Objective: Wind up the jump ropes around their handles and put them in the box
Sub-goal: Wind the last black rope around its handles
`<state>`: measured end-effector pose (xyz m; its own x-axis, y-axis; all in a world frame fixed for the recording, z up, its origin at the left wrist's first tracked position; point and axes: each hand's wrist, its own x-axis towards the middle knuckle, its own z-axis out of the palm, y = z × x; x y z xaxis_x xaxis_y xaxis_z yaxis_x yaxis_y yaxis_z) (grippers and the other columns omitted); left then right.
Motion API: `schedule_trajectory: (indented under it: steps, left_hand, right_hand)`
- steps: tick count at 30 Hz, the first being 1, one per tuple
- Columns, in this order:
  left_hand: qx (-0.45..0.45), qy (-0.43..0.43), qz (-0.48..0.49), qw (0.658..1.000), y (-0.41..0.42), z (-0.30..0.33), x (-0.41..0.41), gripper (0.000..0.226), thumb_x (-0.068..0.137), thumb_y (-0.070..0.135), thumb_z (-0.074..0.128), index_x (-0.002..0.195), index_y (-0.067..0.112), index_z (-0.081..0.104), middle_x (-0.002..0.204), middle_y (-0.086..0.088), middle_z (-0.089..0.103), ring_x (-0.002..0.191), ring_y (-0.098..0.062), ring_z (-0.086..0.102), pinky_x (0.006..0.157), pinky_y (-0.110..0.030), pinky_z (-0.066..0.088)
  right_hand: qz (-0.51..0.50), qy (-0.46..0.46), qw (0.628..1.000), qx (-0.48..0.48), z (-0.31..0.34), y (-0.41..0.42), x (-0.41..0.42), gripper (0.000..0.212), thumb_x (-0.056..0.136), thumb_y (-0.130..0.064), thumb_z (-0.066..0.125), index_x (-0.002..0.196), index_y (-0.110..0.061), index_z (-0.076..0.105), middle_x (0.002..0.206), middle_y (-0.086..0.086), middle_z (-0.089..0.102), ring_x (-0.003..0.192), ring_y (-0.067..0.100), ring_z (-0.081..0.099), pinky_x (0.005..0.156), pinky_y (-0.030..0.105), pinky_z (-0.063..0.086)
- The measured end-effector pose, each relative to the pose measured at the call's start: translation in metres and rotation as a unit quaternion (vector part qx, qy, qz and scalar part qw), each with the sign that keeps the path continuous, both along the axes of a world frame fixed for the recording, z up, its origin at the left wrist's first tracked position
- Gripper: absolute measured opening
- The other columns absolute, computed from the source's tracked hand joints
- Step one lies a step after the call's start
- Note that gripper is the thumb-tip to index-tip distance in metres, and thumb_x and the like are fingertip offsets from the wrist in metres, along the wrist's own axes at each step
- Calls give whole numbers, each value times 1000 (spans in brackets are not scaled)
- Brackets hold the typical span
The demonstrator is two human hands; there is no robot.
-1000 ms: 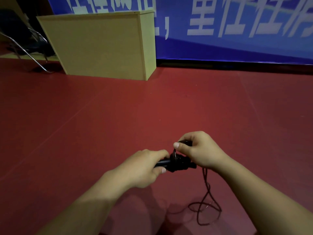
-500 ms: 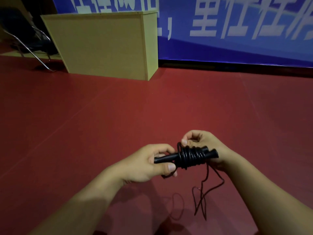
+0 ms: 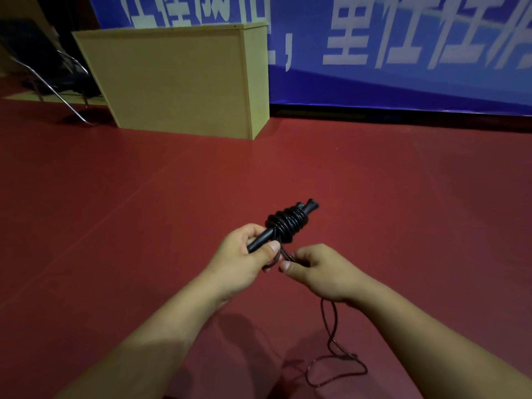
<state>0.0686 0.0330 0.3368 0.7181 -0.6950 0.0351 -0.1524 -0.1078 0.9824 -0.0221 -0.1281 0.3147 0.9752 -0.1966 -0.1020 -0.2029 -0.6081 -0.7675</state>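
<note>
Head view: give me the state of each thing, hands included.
jump rope: partly wound around its handles, loose tail trailing to the floor
left hand: grips the handle ends
right hand: pinches the loose rope
wooden box: on the floor, far from both hands

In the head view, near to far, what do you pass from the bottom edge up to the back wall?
Loose rope on the floor → right hand → left hand → wound handles → wooden box → blue banner.
</note>
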Motion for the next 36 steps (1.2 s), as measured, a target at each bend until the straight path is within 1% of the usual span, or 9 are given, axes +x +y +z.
schedule_trajectory:
  steps: [4,7,12,16,20,25,31,34,36]
  left_hand:
    - [33,-19,68,997,-1,-9,7,10,92,5,64,88,13,59,65,2,63,57,-8,54,61,-26,43]
    - [73,-50,122,989,-2,-13,12,7,90,13,67,89,16,61,67,-1,62,62,-15,52,62,-30,39]
    - [134,-75,185,971,0,-15,21,8,88,20,67,88,16,61,70,-2,65,62,-16,54,58,-28,38]
    - [200,-122,185,955,2,-17,25,11,88,27,68,85,21,59,72,2,63,58,-13,52,53,-27,37]
    - [232,-163,187,940,2,-17,29,16,87,32,69,86,22,57,80,-2,67,65,-15,57,55,-27,38]
    - [246,-189,179,934,2,-19,31,17,88,32,69,88,20,57,80,0,64,64,-12,54,53,-22,36]
    - [245,-188,166,937,-1,-22,36,17,88,34,68,86,22,58,76,6,61,62,-8,51,47,-16,31]
    - [252,-206,143,935,-1,-25,37,17,88,34,68,85,22,56,71,8,58,62,-10,51,50,-21,33]
    - [264,-231,109,930,0,-29,37,18,87,35,68,85,23,54,69,5,59,64,-18,55,57,-31,39]
  right_hand:
    - [23,2,999,-27,4,9,0,27,93,-36,59,74,-17,56,62,-8,47,56,7,41,56,28,34]
    - [-14,6,1000,-7,5,14,0,15,91,-36,62,93,-21,62,69,-6,64,60,6,53,58,25,41]
    - [-28,40,999,-9,9,16,-3,24,90,-39,62,84,-16,62,75,1,66,60,13,55,60,26,43]
    - [-42,51,997,-47,12,16,-5,28,91,-43,60,86,-15,64,69,-6,56,63,11,51,55,25,38]
    - [-63,33,996,-44,18,13,-5,28,91,-42,60,82,-16,63,67,-7,55,61,10,50,52,23,37]
    - [-62,-12,997,-40,27,12,-7,31,89,-40,63,70,-16,58,58,-8,49,51,5,42,45,16,31]
    - [-53,-39,997,-45,36,13,-14,31,86,-38,67,71,-12,63,53,-8,47,46,4,39,43,16,30]
    - [-51,-51,996,-56,37,11,-16,32,87,-36,66,68,-12,59,52,-7,46,46,5,38,44,18,29]
    - [-54,-62,994,-68,36,9,-17,32,87,-35,66,64,-16,55,52,-7,45,47,5,39,46,19,30]
